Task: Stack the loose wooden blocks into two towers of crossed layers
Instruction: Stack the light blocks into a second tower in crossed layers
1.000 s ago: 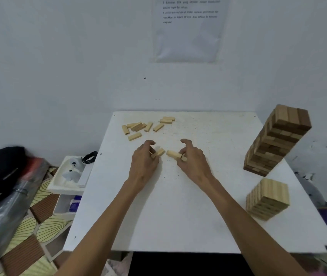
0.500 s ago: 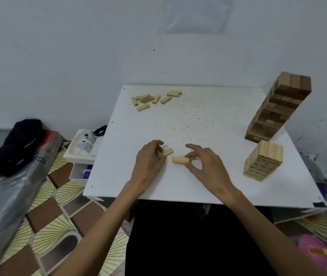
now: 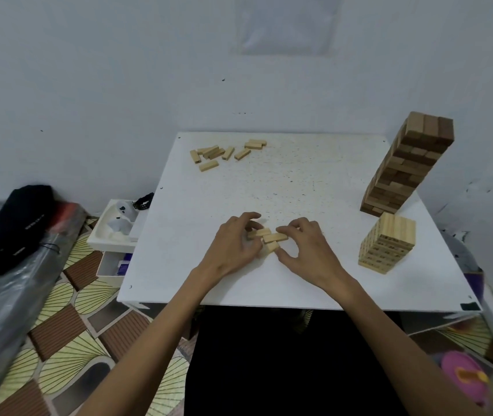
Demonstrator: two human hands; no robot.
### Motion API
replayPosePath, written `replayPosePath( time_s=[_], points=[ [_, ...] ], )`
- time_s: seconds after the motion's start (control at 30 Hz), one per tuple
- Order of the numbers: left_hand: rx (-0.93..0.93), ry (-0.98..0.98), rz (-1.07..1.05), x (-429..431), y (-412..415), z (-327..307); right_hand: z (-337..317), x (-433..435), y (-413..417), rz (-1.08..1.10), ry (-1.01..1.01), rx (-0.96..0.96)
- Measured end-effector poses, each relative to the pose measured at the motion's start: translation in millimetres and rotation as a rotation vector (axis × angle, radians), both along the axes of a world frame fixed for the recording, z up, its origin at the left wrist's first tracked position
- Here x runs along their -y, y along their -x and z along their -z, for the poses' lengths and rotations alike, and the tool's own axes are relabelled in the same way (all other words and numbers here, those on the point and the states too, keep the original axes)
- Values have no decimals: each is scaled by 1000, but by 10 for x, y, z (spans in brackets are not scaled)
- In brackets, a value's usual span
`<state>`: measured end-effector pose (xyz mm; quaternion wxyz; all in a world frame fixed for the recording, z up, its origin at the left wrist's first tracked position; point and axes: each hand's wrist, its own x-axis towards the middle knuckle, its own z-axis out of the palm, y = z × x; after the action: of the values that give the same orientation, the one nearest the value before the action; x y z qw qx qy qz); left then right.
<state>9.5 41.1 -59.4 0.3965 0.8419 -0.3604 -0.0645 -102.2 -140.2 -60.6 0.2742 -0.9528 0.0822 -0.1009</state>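
The sheet of paper (image 3: 287, 25) on the wall is cut off at the top and too blurred to read; both forearms run out at the bottom edge; a pink thing (image 3: 461, 376) at the lower right is too smeared to name. The fingers of the left hand (image 3: 233, 246) cover part of the small cluster of blocks (image 3: 275, 237), so the count is unsure: three show. That cluster lies on the white table (image 3: 299, 181) near its front edge, right between the two hands. The left hand curls over it from the left, fingertips on the upper block. The right hand (image 3: 308, 253) closes in from the right, forefinger on the end of the middle block and thumb at the lower one. The hands are close together, both gripping the cluster. The loose blocks (image 3: 227, 152) are scattered at the far left corner, well apart from the hands. On the right stand a tall dark tower (image 3: 407, 169), which looks tilted in this wide view, and just in front of it a short pale tower (image 3: 387, 243). Left of the table are a white tray (image 3: 110, 244), a black bag (image 3: 11, 226) and clear plastic wrap (image 3: 5, 295)
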Motion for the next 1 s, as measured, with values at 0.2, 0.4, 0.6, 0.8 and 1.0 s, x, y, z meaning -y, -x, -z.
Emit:
replayPosePath(
  time_s=[0.2, 0.4, 0.6, 0.8, 1.0],
  points=[
    [113, -130, 97, -92, -4, 73, -21, 12, -42, 10, -109, -35],
    [216, -276, -39, -174, -41, 72, -70, 44, -97, -42, -58, -139],
    [74, -257, 72, -140, -97, -10, -152, 83, -226, -165, -9, -200],
    [-31, -285, 140, -66, -204, -58, -201, 122, -268, -259, 28, -235],
    [-70, -321, 130, -19, -236, -101, -210, 127, -270, -265, 19, -244]
  ],
)
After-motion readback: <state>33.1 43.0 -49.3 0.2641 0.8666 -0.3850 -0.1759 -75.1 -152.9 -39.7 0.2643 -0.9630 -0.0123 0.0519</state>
